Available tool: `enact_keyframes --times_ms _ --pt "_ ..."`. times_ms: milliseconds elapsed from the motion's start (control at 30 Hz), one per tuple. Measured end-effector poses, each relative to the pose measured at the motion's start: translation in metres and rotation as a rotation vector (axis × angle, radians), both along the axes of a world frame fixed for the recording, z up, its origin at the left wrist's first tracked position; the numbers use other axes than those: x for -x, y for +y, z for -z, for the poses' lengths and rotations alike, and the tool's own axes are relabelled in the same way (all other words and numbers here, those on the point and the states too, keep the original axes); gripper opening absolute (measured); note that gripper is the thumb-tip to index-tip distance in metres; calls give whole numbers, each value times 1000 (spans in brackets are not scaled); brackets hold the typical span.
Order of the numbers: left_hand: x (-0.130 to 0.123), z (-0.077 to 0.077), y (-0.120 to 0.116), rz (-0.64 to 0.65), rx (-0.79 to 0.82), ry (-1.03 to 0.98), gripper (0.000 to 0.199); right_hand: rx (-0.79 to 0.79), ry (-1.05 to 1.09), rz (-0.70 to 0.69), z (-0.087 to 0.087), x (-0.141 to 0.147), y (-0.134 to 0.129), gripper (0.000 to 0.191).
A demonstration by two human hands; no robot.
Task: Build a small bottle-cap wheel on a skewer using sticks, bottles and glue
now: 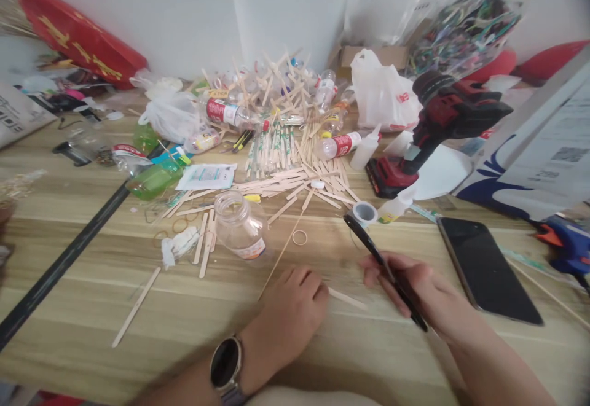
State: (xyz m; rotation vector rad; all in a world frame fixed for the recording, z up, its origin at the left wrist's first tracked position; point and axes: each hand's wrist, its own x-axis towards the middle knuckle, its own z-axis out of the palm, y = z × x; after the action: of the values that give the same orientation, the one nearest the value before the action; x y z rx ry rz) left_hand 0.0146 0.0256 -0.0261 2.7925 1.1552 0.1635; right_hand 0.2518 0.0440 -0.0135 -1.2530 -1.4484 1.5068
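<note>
My right hand (pixel 410 289) is closed around a long, slim black tool (pixel 375 252), raised above the table and tilted; its exact kind is unclear. My left hand (pixel 295 301), with a watch on the wrist, rests on the wood with curled fingers. From beneath those fingers, a wooden craft stick (pixel 348 298) pokes out to the right; its other end is hidden. Beyond the left hand lies a thin wooden skewer (pixel 286 249), near a rubber band (pixel 299 238). A clear open jar (pixel 242 228) stands just past them.
Many loose craft sticks (pixel 286 185) and plastic bottles pile up at the back. A red cordless drill (pixel 391 175) stands at right, behind a phone (pixel 488 268) and a tape roll (pixel 364 214). A black tube (pixel 69 255) crosses the left side; a blue glue gun (pixel 569 249) sits far right.
</note>
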Motion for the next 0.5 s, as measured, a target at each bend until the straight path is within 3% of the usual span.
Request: enact_keyframes --times_ms 167,300,500 --pt "1 -1 -2 -7 46 -12 5 116 72 66 -4 3 0 54" --pt "2 4 -3 -37 80 -60 10 240 88 -26 -7 2 1 43" --pt "6 8 -3 -101 93 -124 15 328 149 -109 -8 0 0 44"
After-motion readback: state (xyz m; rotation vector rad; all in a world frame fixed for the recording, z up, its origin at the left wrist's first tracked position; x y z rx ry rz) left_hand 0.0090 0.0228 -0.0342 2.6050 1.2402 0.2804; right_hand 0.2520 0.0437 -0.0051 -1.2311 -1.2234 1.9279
